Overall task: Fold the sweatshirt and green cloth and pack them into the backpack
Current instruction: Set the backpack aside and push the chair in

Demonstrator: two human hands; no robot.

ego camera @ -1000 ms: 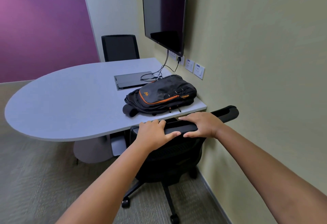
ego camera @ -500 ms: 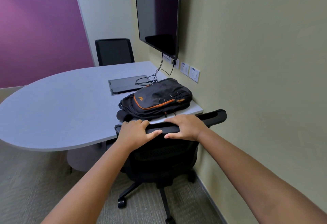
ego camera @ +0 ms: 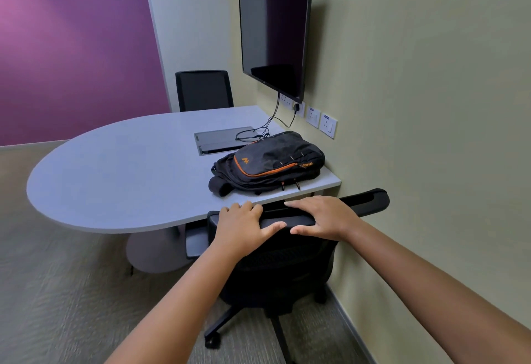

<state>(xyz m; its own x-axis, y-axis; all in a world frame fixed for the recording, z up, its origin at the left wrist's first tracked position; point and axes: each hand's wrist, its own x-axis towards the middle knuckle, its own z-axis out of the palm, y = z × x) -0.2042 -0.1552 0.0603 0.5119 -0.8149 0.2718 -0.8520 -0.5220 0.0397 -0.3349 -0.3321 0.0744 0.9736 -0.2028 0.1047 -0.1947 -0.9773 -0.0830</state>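
A black backpack (ego camera: 270, 162) with orange zip trim lies flat and zipped at the near right corner of the grey table (ego camera: 120, 174), close to the wall. In front of it stands a black office chair (ego camera: 284, 266). My left hand (ego camera: 244, 227) and my right hand (ego camera: 324, 217) both grip the top edge of its backrest, side by side. No sweatshirt and no green cloth is in view.
A closed dark laptop (ego camera: 224, 141) with cables lies behind the backpack. A dark screen (ego camera: 275, 30) hangs on the right wall above wall sockets (ego camera: 327, 125). A second black chair (ego camera: 204, 90) stands at the table's far side. Carpet stretches to the left.
The view has shifted slightly, so table and chair sit a little differently in frame. Both hands stay on the chair's backrest; the backpack has not moved.
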